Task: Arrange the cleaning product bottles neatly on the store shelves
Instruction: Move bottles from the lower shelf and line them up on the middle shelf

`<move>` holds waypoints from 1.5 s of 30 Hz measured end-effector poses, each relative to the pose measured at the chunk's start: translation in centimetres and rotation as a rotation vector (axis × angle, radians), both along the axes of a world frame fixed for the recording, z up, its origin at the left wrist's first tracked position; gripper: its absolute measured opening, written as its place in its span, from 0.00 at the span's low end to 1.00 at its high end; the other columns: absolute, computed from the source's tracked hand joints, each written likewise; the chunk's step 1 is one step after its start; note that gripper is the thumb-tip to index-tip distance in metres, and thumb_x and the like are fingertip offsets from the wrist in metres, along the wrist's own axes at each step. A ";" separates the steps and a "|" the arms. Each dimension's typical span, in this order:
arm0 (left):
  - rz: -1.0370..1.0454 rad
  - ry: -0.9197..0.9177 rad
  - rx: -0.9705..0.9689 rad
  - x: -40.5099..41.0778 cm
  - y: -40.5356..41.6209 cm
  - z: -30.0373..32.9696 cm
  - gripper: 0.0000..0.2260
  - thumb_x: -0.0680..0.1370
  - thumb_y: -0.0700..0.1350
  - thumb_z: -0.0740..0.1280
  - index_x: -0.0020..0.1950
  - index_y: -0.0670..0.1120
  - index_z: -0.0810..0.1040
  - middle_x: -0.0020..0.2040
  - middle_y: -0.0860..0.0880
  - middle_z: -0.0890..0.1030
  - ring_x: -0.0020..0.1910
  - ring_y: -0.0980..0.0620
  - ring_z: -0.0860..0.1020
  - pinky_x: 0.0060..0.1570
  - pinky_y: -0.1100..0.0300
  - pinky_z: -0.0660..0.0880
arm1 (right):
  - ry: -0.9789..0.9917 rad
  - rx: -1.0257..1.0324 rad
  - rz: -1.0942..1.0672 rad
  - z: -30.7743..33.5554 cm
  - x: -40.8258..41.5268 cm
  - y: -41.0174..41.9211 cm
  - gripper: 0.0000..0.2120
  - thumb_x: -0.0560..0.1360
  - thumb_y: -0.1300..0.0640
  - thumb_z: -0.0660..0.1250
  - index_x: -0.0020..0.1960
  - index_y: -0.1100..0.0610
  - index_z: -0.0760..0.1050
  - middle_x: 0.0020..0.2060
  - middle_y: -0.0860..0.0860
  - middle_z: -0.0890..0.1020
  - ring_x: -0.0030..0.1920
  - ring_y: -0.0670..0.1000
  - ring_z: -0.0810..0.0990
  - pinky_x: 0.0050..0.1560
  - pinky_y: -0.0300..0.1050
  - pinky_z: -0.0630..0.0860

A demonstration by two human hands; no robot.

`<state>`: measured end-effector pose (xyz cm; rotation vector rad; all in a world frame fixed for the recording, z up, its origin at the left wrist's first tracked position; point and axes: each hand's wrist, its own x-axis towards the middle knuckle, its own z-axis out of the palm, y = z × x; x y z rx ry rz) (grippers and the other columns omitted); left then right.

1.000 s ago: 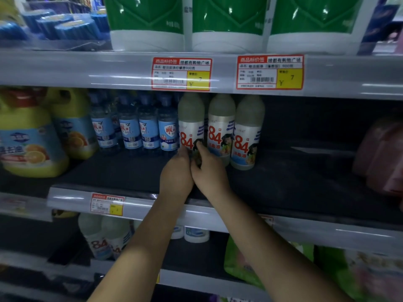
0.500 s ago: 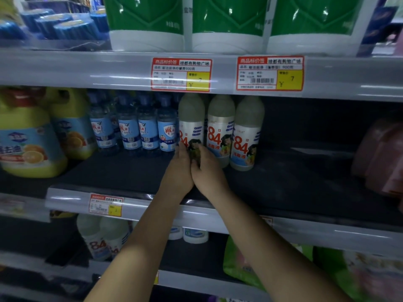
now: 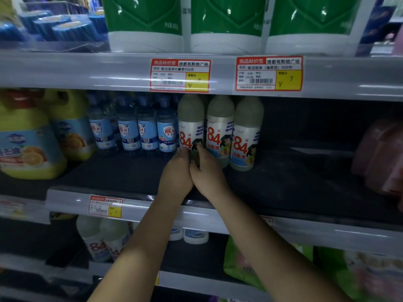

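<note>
84 bottles [image 3: 220, 129] whitish w/ red "84", blue stripes, cartoon figure; small bottles [image 3: 148, 127] at 9 o'clock of them clear blue w/ blue-white labels; jugs [image 3: 28, 138] yellow w/ blue label, orange-fruit print; bags [image 3: 226, 20] at 12 o'clock green over white; price tags [image 3: 269, 74] red-bordered white, yellow corner; shelf [image 3: 283, 182] dark.

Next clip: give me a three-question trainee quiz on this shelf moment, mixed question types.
1. True or false: both hands are around the base of the leftmost 84 bottle.
2. How many white 84 bottles stand in the front row on the middle shelf?
3. Which stands directly left of that bottle? A) yellow jugs B) blue-labelled bottles C) pink packs

Key:
1. True: the left hand and the right hand meet at its base.
2. Three.
3. B.
</note>
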<state>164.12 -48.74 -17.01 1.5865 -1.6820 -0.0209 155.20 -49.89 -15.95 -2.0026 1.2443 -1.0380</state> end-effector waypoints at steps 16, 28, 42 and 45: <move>-0.004 0.018 -0.005 0.1 -0.1 -0.2 0.07 0.79 0.40 0.58 0.53 0.40 0.72 0.50 0.42 0.78 0.49 0.47 0.76 0.45 0.61 0.69 | 0.019 0.001 -0.005 0.2 0.0 0.3 0.26 0.79 0.57 0.55 0.75 0.55 0.52 0.74 0.52 0.61 0.73 0.50 0.59 0.68 0.40 0.57; -0.010 0.039 -0.003 0.1 0.1 -0.1 0.11 0.78 0.40 0.58 0.60 0.40 0.71 0.57 0.40 0.77 0.56 0.45 0.76 0.53 0.58 0.70 | 0.028 -0.003 0.004 0.3 -0.1 0.5 0.26 0.79 0.58 0.55 0.75 0.56 0.51 0.74 0.53 0.59 0.74 0.50 0.58 0.68 0.38 0.55; 0.015 0.041 -0.011 0.0 0.1 0.0 0.10 0.79 0.42 0.58 0.59 0.42 0.71 0.56 0.43 0.78 0.54 0.48 0.76 0.51 0.58 0.72 | 0.016 0.011 -0.007 0.4 0.0 0.6 0.26 0.79 0.57 0.56 0.75 0.56 0.53 0.74 0.53 0.61 0.73 0.50 0.59 0.65 0.37 0.55; 0.031 0.027 -0.033 0.0 0.4 0.4 0.10 0.79 0.42 0.59 0.59 0.41 0.72 0.56 0.42 0.78 0.55 0.46 0.76 0.52 0.56 0.73 | -0.006 0.009 -0.008 1.0 0.0 0.9 0.25 0.79 0.57 0.56 0.75 0.56 0.55 0.73 0.53 0.63 0.72 0.51 0.61 0.63 0.36 0.57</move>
